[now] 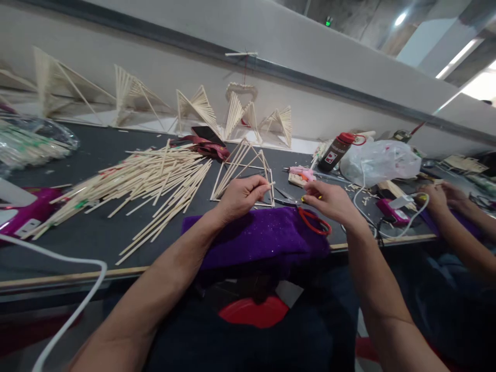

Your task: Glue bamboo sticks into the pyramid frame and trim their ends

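Note:
My left hand is closed in a pinch on a thin wooden stick, whose short end sticks out past the fingertips. Just beyond it on the black table stands a small frame of glued sticks, partly hidden by the hand. My right hand is closed around a handle of a pair of scissors. Their dark blades point left toward the frame, and a red handle loop hangs below the fingers. A purple cloth lies beneath both hands at the table's edge.
Loose sticks are heaped left. Finished stick models line the wall. A pink glue gun, a dark bottle and a plastic bag stand right. A cable hangs left. Another person's hands work at far right.

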Available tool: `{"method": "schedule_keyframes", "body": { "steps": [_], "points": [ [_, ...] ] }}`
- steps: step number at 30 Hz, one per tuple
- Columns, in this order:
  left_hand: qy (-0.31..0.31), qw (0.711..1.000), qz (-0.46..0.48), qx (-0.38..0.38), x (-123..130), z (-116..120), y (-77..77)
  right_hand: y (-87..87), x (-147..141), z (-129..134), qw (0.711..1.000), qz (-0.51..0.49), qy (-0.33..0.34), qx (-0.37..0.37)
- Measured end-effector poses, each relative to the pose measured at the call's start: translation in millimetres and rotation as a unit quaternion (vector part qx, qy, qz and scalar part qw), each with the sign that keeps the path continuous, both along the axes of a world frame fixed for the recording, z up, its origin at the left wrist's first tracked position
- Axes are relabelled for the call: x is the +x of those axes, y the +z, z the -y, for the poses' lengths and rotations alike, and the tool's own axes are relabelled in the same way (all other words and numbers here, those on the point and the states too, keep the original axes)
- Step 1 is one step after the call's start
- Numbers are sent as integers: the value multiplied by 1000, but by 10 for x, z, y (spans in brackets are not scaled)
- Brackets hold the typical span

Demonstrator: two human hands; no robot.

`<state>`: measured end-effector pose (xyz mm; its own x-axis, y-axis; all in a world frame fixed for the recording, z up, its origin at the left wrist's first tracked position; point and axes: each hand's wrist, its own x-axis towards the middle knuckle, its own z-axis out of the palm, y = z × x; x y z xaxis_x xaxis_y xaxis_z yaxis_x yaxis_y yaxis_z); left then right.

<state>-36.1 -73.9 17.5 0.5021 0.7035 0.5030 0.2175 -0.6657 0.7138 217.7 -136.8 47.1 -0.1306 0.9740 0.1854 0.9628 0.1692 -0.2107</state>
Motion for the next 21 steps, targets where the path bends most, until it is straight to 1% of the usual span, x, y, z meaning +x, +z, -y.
{"method": "schedule_keyframes", "body": {
  "steps": [2,4,7,9,13,16,18,19,21],
  "points": [
    [-35,999,-25,-24,6,25,15,59,-239,-35,994,-79,76,26],
    [-57,997,-41,-41,7,37,27,50,-476,-114,984,-94,143,49],
    [-63,995,-41,-61,-7,31,47,-62,-702,-253,969,-137,182,92],
    [-72,994,-35,-72,-27,22,65,-149,-757,-313,954,-205,195,98],
    [-120,987,-23,-106,-66,29,102,-243,-767,-318,902,-365,220,67],
    [-150,979,-10,-134,-70,52,110,-250,-774,-278,869,-433,233,45],
    [-155,978,-11,-141,-54,59,95,-251,-784,-265,847,-474,240,21],
    [-154,978,-20,-136,-41,58,80,-253,-788,-267,829,-504,243,11],
    [-161,979,-50,-115,-11,47,42,-258,-789,-286,783,-569,251,4]
  ]
}}
